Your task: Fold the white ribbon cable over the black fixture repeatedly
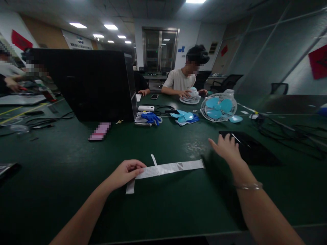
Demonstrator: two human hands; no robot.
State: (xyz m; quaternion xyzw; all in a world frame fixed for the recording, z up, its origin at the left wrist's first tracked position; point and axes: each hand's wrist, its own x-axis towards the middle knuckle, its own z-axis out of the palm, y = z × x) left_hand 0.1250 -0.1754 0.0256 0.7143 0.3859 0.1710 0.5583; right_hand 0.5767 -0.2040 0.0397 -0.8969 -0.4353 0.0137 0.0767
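Gripping one end of a flat white strip [168,168] between thumb and fingers, the left hand [127,173] holds it at its own right, a short tail hanging below the fingertips and a thin branch jutting up beyond them. The right hand [227,149] holds nothing visible, fingers spread over the edge of a black sheet [258,151]; whether they touch it cannot be told. With only one end pinched, the strip could crease or tear at that branch if pulled sideways, and the right hand could snag its free end when swinging inward. A slim shiny piece [237,140] by the right fingertips might be knocked away. Farther out, ahead of the left hand, a black computer case [87,85] blocks reach and sight; a phone [100,132] lies before it. Beyond the right hand stands a fan [218,108], with tangled cables [283,127] rightward.
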